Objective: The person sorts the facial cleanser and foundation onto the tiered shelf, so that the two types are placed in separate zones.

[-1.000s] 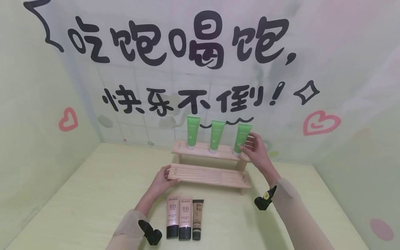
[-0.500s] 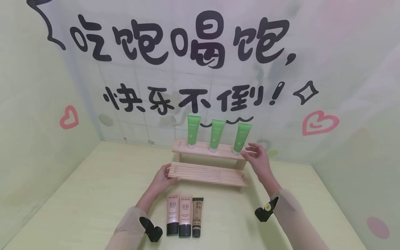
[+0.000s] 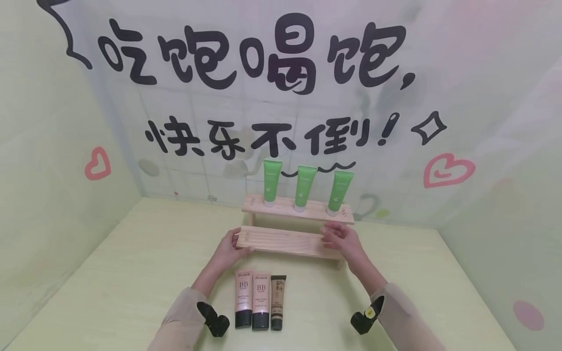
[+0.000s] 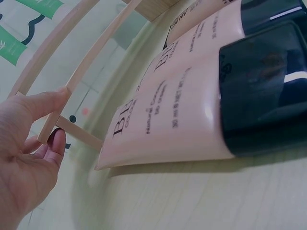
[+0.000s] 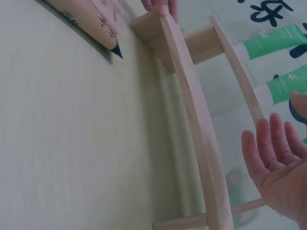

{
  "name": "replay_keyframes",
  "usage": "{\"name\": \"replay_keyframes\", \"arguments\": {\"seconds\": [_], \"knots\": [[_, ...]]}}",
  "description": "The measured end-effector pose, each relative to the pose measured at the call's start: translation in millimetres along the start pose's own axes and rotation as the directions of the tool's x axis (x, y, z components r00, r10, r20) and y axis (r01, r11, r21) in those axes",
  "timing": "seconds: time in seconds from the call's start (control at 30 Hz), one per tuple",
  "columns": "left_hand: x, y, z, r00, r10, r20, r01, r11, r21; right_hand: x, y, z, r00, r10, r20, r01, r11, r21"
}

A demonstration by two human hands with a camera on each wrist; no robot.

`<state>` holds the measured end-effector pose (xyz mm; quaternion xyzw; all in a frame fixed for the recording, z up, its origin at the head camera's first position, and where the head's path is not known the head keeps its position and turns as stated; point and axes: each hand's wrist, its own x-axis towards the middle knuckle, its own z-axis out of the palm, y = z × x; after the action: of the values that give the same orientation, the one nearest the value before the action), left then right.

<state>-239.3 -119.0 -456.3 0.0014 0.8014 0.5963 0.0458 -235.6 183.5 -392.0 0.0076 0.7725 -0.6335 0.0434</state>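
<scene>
A two-step wooden rack (image 3: 281, 240) stands in the middle of the table. My left hand (image 3: 225, 254) grips the left end of its lower step, thumb on the front edge and fingers curled beneath, as the left wrist view shows. Above the right part of that step is my right hand (image 3: 344, 240), holding nothing; its fingers (image 5: 264, 143) are loosely extended in the right wrist view. On the upper step, three green squeeze tubes stand on their white caps: a left one (image 3: 272, 181), a middle one (image 3: 305, 187) and a right one (image 3: 340, 192).
Before the rack lie two pink BB cream tubes (image 3: 243, 298) with black caps, side by side, and a slimmer brown tube (image 3: 277, 302) to their right. Printed fabric walls (image 3: 237, 112) enclose the table (image 3: 145, 273) at the back and sides.
My right hand has let go of the rightmost green tube and moved down and left to the lower step. The left hand keeps its hold on the rack.
</scene>
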Motion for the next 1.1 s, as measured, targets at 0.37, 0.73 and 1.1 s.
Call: {"name": "replay_keyframes", "arguments": {"seconds": [0.37,0.73,1.1], "knots": [[2.5,-2.3,2.4,1.0,-0.025,-0.011,0.025,1.0,-0.005,-18.0,24,34,0.972,0.02,0.236,0.009,0.993,-0.12],[3.0,-2.4,0.8,1.0,-0.021,-0.009,0.021,1.0,0.002,-39.8,32,60,0.944,0.087,0.319,-0.054,0.992,-0.111],[-0.4,1.8,0.3,1.0,-0.024,-0.011,0.024,1.0,0.007,-57.6,42,84,0.942,0.172,0.288,-0.122,0.975,-0.185]]}}
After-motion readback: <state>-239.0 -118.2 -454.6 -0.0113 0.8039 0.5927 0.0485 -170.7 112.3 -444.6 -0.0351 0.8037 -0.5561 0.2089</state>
